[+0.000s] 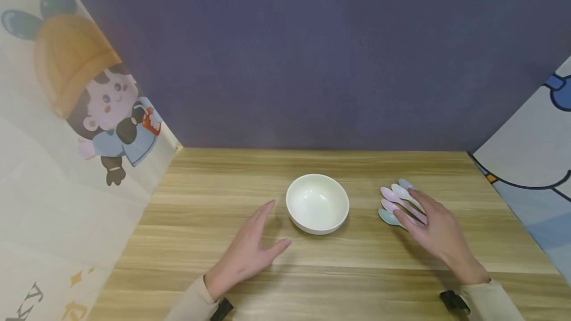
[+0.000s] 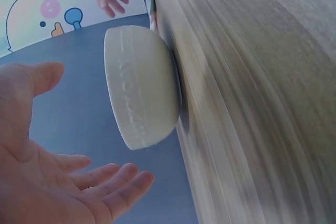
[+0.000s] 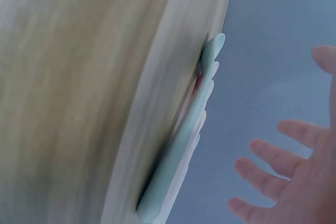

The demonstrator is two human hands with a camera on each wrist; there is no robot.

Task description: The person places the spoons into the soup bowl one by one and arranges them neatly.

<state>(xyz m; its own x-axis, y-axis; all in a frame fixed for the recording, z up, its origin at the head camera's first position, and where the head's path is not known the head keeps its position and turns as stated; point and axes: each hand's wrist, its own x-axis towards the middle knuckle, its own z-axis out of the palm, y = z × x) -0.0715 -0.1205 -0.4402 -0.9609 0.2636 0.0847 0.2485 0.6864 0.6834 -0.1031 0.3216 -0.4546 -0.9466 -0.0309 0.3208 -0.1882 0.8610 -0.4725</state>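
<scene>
A white bowl [image 1: 317, 205] stands upright in the middle of the wooden table, its inside bare. To its left, my left hand [image 1: 247, 249] is spread with thumb and fingers apart, short of the bowl's side; the left wrist view shows the gap between fingers and bowl [image 2: 142, 87]. On the right, my right hand [image 1: 439, 229] hovers over several spoons laid side by side, among them a teal spoon [image 1: 389, 217], pink ones and a white spoon [image 1: 400, 191]. Its fingers are parted and hold nothing; in the right wrist view they are apart from the teal spoon [image 3: 176, 150]. The handles are partly hidden beneath that hand.
A dark blue panel [image 1: 312, 58] rises behind the table's [image 1: 214, 182] far edge. Panels with cartoon prints flank it: a figure in an orange hat [image 1: 78, 61] on the left, a white and blue drawing [image 1: 531, 147] on the right.
</scene>
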